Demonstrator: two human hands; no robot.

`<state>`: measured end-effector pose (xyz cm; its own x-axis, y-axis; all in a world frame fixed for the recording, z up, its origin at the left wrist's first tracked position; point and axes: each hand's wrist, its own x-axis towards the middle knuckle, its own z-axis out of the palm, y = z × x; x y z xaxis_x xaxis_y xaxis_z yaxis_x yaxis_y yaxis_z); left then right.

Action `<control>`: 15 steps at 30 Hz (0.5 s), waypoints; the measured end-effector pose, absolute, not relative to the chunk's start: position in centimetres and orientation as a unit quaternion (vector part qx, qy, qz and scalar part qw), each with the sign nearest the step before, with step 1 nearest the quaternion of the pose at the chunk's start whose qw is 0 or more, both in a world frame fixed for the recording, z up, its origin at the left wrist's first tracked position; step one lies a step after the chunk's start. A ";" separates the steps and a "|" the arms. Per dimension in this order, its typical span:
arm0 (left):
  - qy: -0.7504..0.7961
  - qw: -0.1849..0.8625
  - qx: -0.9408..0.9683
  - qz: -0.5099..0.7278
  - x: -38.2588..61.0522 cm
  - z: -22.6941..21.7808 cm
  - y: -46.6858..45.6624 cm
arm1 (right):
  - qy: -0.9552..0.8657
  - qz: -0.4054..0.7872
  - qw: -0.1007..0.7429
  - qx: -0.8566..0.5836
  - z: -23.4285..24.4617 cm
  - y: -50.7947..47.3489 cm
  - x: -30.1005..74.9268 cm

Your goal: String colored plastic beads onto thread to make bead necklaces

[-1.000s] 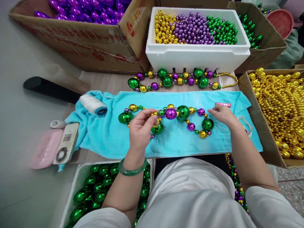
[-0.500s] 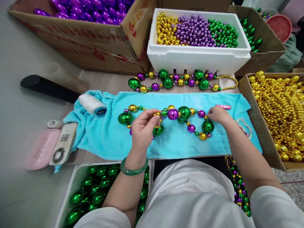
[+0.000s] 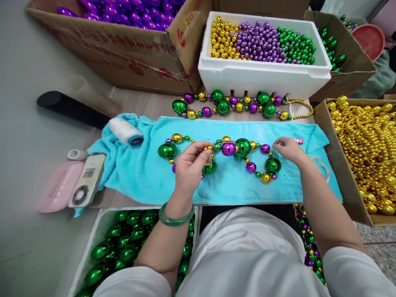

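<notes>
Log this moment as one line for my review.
left hand: pinching bead strand; right hand: near purple bead, any hold unclear; blue towel: beneath strand; second string: between towel and white foam box

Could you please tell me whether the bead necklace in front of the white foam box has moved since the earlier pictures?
No: the bead necklace keeps its place relative to the white foam box; both merely shift with the view.

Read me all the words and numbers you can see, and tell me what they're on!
None can be read for sure.
Cardboard box of purple beads: red printing, too blurred.
Small pink packet: pale marks, too small.
Pale device with a round dial: dark printed patch, too small.
Pink case: faint marks, too blurred.
</notes>
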<state>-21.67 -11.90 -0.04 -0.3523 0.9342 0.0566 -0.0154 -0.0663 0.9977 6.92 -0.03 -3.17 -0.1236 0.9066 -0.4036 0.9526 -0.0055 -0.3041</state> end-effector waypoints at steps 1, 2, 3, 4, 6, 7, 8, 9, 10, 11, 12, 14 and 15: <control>0.558 0.393 0.412 0.604 -21.7 -0.1 -11.9 | 0.704 -0.272 0.056 0.654 -3.3 -0.2 6.6; 0.559 0.390 0.413 0.604 -21.7 -0.1 -11.9 | 0.705 -0.283 0.070 0.647 -3.4 -0.3 6.2; 0.560 0.386 0.415 0.604 -21.7 0.0 -11.8 | 0.706 -0.289 0.085 0.641 -3.4 -0.4 5.8; 0.562 0.380 0.417 0.605 -21.9 0.1 -11.7 | 0.708 -0.289 0.097 0.637 -3.2 -0.3 5.5; 0.565 0.362 0.422 0.609 -22.3 0.4 -11.6 | 0.723 -0.256 0.067 0.638 -2.1 0.2 5.0; 0.564 0.352 0.424 0.615 -22.6 0.7 -11.5 | 0.735 -0.228 0.020 0.638 -1.3 0.5 5.0; 0.561 0.344 0.424 0.622 -22.9 0.9 -11.5 | 0.746 -0.196 -0.042 0.635 -0.4 0.9 5.2; 0.556 0.337 0.424 0.630 -23.1 1.2 -11.4 | 0.754 -0.163 -0.109 0.627 0.6 1.3 5.5; 0.551 0.332 0.423 0.638 -23.3 1.4 -11.4 | 0.757 -0.137 -0.168 0.617 1.4 1.7 6.0; 0.546 0.329 0.422 0.644 -23.3 1.5 -11.4 | 0.758 -0.118 -0.208 0.607 2.0 1.9 6.6; 0.545 0.331 0.422 0.645 -23.1 1.6 -11.5 | 0.758 -0.108 -0.227 0.602 2.3 2.1 7.4; 0.548 0.354 0.426 0.627 -22.1 1.1 -11.8 | 0.757 -0.098 -0.206 0.612 1.9 1.8 9.4; 0.549 0.376 0.432 0.609 -21.3 0.6 -12.0 | 0.753 -0.101 -0.172 0.627 1.4 1.5 10.5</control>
